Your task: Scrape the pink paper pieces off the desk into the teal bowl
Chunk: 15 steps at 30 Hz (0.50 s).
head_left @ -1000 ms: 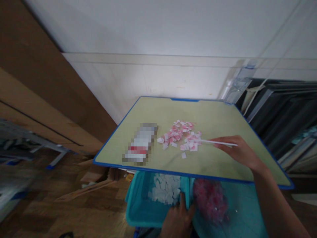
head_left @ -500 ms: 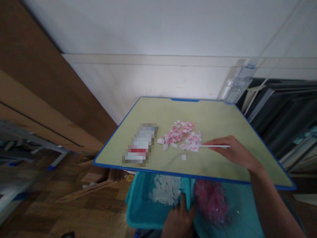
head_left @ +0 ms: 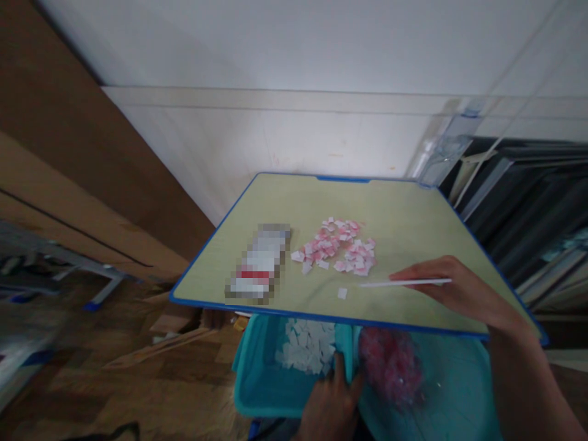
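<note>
Right hand (head_left: 443, 278) grips white stick (head_left: 383, 284), tip near lone paper square (head_left: 342, 293) on counter (head_left: 395, 211). Left hand (head_left: 329, 407) at teal bin (head_left: 258, 373); grip unclear, can't tell.

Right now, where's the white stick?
In the head view, right of centre: the white stick is in the right hand, its left tip near the lone white square.

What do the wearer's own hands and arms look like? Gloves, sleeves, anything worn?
Both bare, no gloves. Right hand: slim fingers, no ring or watch showing; right forearm has no sleeve, markings or cables as far as the picture shows. Left hand: no glove; it's cut off at the bottom edge, so its sleeve can't be told. Too dim there to rule out a ring.
</note>
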Tool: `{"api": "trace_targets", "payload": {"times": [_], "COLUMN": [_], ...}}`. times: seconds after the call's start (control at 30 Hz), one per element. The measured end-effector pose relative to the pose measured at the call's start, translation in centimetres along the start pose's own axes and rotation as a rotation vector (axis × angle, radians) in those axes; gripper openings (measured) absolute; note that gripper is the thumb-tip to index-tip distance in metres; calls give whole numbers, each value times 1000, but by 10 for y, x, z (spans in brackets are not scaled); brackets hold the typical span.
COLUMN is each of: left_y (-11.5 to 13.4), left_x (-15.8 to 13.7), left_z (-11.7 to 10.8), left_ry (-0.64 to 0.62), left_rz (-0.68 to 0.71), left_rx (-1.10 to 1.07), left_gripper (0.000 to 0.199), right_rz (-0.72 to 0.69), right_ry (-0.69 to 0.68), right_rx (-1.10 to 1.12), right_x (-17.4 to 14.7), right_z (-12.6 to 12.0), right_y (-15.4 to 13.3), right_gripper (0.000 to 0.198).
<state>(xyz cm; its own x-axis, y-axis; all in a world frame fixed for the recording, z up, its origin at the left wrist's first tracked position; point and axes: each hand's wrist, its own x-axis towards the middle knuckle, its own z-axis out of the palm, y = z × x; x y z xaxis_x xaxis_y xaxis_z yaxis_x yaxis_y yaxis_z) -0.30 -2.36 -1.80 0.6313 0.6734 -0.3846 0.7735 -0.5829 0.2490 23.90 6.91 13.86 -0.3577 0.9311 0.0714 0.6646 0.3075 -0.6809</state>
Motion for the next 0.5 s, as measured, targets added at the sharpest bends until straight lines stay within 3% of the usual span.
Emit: {"api": "trace_targets", "payload": {"times": [0.2,0.4,0.5], "left_y": [-1,0,1], "left_x": [-1,-2,-2], "left_z": [5,5,1], "left_ry": [45,53,40], "left_rz": [0,-9,-20], "left_rx": [14,14,16], "left_gripper": [54,55,56], "right_rz": [-57,68,92], "right_ry": [-84,-81,-10], "right_rx": [112,67,-31], "right_x": [5,-12,-23], "right_z": [10,1,-3], "right_y": [1,13,13], "right_gripper": [27,28,27]}}
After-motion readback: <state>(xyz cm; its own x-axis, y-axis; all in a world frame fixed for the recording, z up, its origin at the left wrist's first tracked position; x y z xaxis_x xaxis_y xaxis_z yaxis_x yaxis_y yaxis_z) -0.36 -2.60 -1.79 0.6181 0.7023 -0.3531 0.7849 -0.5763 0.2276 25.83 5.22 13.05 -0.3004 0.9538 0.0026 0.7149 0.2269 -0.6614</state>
